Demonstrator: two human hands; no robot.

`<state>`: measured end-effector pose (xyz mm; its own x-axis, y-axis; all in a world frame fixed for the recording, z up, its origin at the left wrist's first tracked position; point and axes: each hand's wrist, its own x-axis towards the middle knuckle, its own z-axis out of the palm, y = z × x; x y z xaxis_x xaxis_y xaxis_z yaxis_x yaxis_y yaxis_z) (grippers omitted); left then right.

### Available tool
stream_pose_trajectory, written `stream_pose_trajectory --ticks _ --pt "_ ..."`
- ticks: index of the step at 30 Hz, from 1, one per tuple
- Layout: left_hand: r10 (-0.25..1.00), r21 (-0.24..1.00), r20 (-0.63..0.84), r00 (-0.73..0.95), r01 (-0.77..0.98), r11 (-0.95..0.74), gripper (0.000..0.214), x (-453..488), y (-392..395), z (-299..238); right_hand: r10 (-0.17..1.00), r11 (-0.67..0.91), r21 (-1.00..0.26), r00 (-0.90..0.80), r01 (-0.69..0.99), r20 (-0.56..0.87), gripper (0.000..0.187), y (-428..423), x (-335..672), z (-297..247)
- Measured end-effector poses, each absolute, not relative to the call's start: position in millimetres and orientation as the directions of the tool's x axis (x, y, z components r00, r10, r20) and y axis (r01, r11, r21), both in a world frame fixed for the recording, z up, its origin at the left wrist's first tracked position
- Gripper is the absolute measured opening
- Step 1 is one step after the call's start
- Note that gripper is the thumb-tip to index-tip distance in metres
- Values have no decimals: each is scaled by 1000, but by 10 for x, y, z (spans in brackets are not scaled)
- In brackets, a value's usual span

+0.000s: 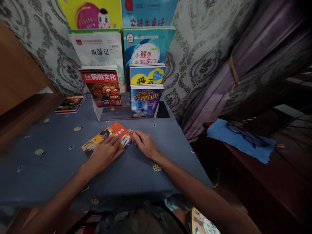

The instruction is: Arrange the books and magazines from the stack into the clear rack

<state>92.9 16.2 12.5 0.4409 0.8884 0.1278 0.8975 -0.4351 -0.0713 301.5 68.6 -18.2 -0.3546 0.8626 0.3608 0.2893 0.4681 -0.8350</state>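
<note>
An orange picture book (110, 132) lies flat on the blue-grey tablecloth (60, 156). My left hand (105, 153) rests flat on its lower half, fingers stretched out over the cover. At the book's right corner my right hand (144, 143) has its fingers curled and pinched on the edge. Behind the book a clear tiered stand (99, 112) holds several upright books, among them a red one (103, 87) and a dark blue one (145, 100).
A black phone (162, 109) lies right of the stand. A thin book stack (70, 104) sits at the table's back left. Patterned curtain behind. To the right, glasses (245, 135) rest on a blue cloth (241, 139) on a dark wooden surface. Another book (202, 224) lies on my lap.
</note>
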Motion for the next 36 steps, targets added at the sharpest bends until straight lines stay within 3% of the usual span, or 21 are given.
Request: stream_pose_trajectory --ticks 8,13,17,23,29,36 --pt "970 32 39 241 970 -243 46 197 -184 179 819 533 -739 -470 411 330 33 859 2898 -334" --pt "944 4 20 328 944 -329 64 205 -289 102 802 539 -713 -530 448 274 39 1134 2754 -368" --pt "926 15 37 376 926 -377 57 293 -280 94 804 539 -702 -533 466 264 39 1218 2691 -380" --pt "901 16 86 425 904 -428 43 306 -231 82 799 568 -692 -503 447 330 38 1106 2742 -405" --pt "870 -54 76 488 873 -485 46 323 -213 124 748 638 -687 -495 349 443 38 922 2722 -358" --pt "861 -9 67 505 863 -505 45 338 -188 210 695 685 -686 -506 247 511 37 792 2642 -290"
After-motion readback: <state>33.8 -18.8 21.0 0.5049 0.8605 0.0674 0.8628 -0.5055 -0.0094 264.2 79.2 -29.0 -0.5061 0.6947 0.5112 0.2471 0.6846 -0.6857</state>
